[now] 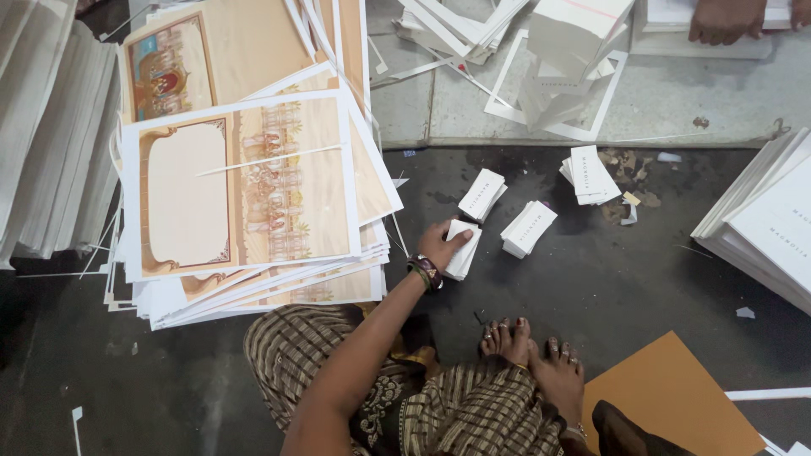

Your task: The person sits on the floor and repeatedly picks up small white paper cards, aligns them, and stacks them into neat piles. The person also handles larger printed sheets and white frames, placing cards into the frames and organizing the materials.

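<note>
1. far left: tall stacks of plain white sheets (51,135) stand on edge along the left border of the dark floor (608,287).
2. left of centre: a fanned pile of large printed sheets (253,186), cream and tan with ornate borders, lies flat on the floor; a thin white paper strip (270,159) rests across the top sheet.
3. near centre: the person's left hand (441,245), with bangles at the wrist, reaches out from the striped garment and is clamped on a small stack of white cards (464,250), thumb on top and fingers curled round its near edge. the stack rests on the floor just right of the printed pile.
4. the right hand cannot be seen in this view, so its state cannot be told.
5. centre, farther away: two more small card stacks (481,194) (528,228) lie on the floor, near the held stack but apart from it.
6. near centre right: the person's bare feet (532,355) rest on the floor, beside an orange card sheet (676,397).
7. far centre: white frame offcuts and boxes (566,59) lie heaped on a grey slab; another card stack (591,175) sits below them.
8. far right top: another person's hand (725,21) rests on white sheets.
9. right edge: a slanted stack of large white boards (769,228).
</note>
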